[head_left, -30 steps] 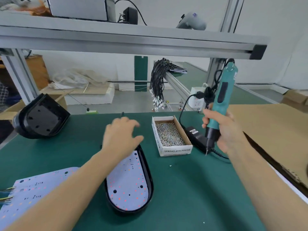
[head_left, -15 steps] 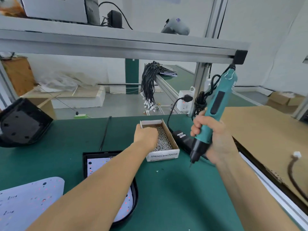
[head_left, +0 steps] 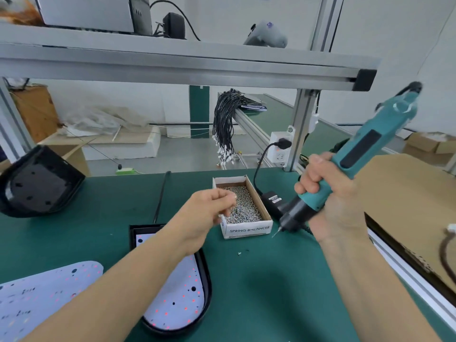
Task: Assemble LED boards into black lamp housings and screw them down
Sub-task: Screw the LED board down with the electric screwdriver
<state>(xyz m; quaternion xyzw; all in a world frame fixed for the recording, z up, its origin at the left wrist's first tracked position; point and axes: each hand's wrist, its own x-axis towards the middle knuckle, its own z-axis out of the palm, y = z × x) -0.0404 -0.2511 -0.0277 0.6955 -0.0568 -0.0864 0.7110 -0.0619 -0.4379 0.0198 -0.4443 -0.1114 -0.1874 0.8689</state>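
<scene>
A black lamp housing (head_left: 206, 287) lies on the green table with a white LED board (head_left: 176, 302) seated in it; my left forearm crosses over it. My left hand (head_left: 209, 211) hovers at the left edge of the small cardboard box of screws (head_left: 246, 228), fingers curled and pinched together, blurred; any screw in them is too small to tell. My right hand (head_left: 330, 201) grips a teal electric screwdriver (head_left: 357, 154), tilted, its bit pointing down-left just right of the box. A loose screw (head_left: 238, 253) lies on the mat.
A second black housing (head_left: 37, 183) leans at the far left. Loose LED boards (head_left: 37, 297) lie at bottom left. A black power adapter (head_left: 274, 199) and its cable sit behind the box. Brown cardboard (head_left: 407, 193) covers the right side. An aluminium shelf beam (head_left: 172, 67) runs overhead.
My left hand went from the housing into the screw box and has now lifted out with fingers pinched. The right hand raised the screwdriver slightly.
</scene>
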